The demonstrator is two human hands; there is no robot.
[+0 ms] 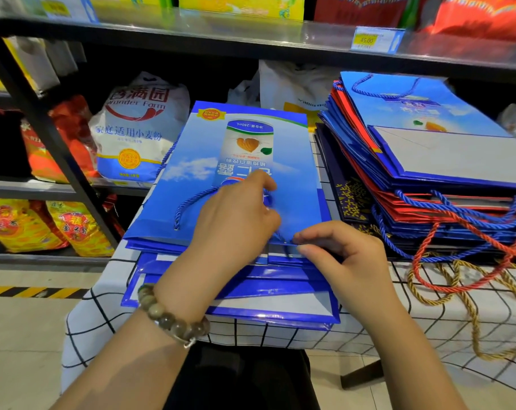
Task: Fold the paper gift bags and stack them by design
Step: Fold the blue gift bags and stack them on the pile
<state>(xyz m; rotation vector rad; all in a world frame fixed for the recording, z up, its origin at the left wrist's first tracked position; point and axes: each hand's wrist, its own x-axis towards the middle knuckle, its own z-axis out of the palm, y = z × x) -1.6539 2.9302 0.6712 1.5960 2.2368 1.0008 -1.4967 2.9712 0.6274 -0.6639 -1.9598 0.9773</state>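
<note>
Subject of inspection: the blue bag point(245, 161), lying flat and face up with its printed design upside down to the viewer, on the desk point(428, 327) under a checked cloth; directly beneath the blue bag sits a stack of like blue bags point(221, 291), flattened, their edges stepped out toward the person; the blue bag therefore appears folded and placed on its own design. The left hand point(236, 223), a bead bracelet point(171, 318) at the wrist, rests on the near half of the blue bag, its fingers point(265, 184) curled and pinching the blue cord handle point(191, 202); the right hand point(342, 253) is at the near rim of the blue bag, thumb and forefinger closed in a pinch on that rim where the cord comes out; the other fingers are curled under. Judgement: the step in hand is tidying the handle flat, a finishing touch on this bag. To the right of the blue bag stands a mixed pile point(428, 173), blue on top with red and dark patterned bags below, red, blue and gold cords trailing off its near side; these look flattened but not separated by design, so sorting remains. Behind the blue bag, to its left, a flour sack point(138, 128) sits on a shelf.
</note>
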